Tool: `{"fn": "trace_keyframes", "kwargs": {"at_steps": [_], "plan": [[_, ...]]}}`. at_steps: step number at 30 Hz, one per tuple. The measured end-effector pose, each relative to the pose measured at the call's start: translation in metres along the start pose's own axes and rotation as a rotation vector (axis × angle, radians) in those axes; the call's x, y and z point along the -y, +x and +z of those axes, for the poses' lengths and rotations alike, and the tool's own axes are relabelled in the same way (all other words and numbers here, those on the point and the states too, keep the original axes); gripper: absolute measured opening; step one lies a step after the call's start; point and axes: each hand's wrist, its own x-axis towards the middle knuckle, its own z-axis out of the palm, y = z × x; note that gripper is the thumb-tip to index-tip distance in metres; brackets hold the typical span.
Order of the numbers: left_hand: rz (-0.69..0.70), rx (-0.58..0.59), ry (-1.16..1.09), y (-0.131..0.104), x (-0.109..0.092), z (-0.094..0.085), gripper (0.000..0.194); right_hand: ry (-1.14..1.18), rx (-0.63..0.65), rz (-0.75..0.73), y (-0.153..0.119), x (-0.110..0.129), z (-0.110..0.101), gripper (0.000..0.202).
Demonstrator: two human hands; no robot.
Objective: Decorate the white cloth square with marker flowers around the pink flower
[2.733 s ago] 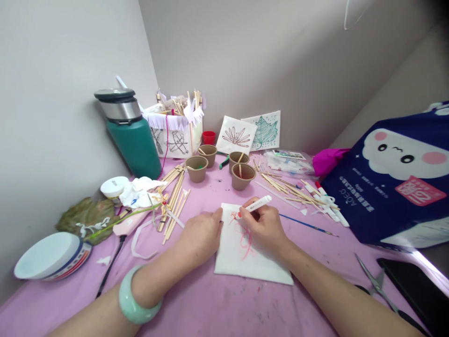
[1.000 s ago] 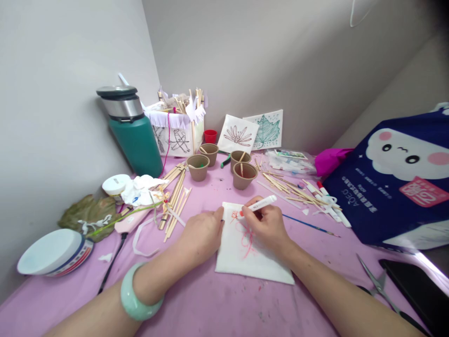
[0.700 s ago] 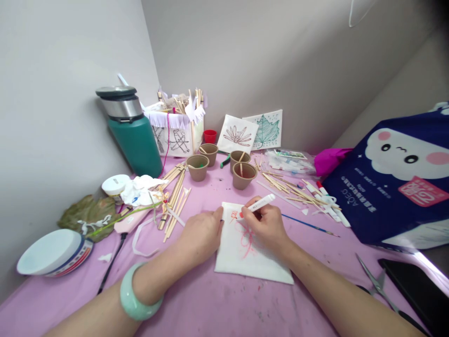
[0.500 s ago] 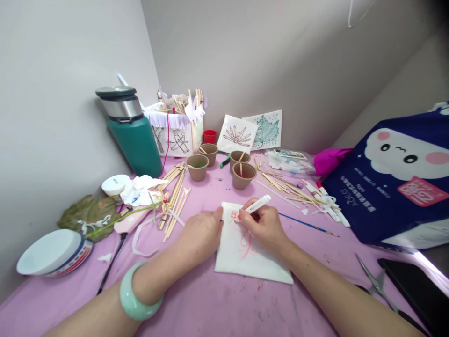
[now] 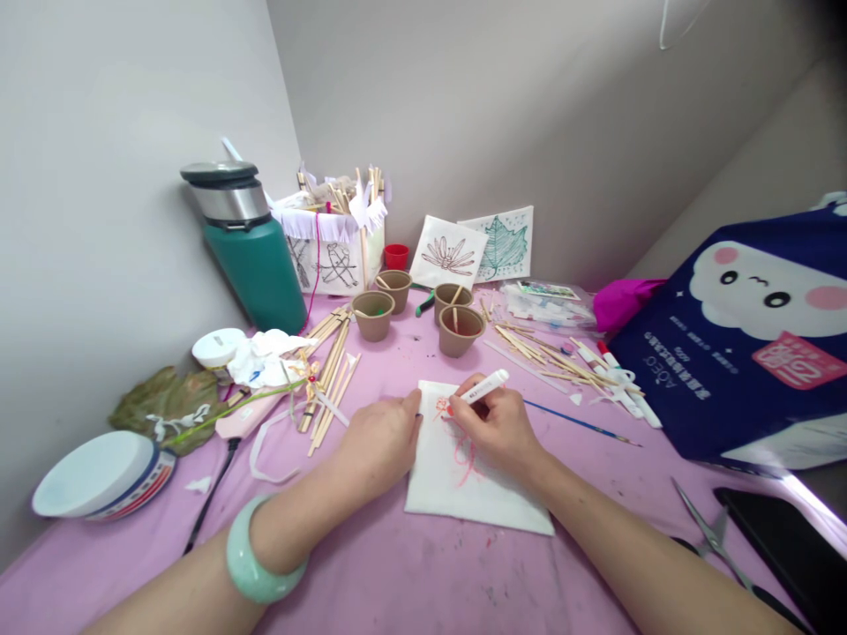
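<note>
My right hand (image 5: 498,425) grips a white marker (image 5: 486,388), its red end low against a white sheet (image 5: 433,494) that lies on the table. Red-orange scribbles mark the sheet: a small flower-like shape near its upper left and looser pink lines lower down. Part of the drawing is hidden under my right hand. At the sheet's left edge my left hand (image 5: 390,430) is closed, with thumb and fingers at the border; its fingertips are mostly hidden. A pale green bangle (image 5: 246,551) circles my left wrist.
Several brown pots (image 5: 372,317) stand beyond the sheet. Wooden sticks (image 5: 331,388) lie to the left, more to the right beside a blue paintbrush (image 5: 582,422). Scissors (image 5: 715,534) and a black phone (image 5: 781,547) are lower right. A green bottle (image 5: 258,265) and bowl (image 5: 99,476) stand left.
The marker has shifted very slightly, and a bit more red-orange line shows in the small shape at the sheet's upper left. My left hand has stayed in place.
</note>
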Motion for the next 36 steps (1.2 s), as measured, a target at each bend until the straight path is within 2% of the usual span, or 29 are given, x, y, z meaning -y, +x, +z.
{"fn": "trace_keyframes", "kwargs": {"at_steps": [36], "plan": [[0.011, -0.008, -0.003, 0.0014, -0.0002, 0.0019, 0.023, 0.004, 0.002, -0.009, 0.0009, -0.0013, 0.0002, 0.015]]}}
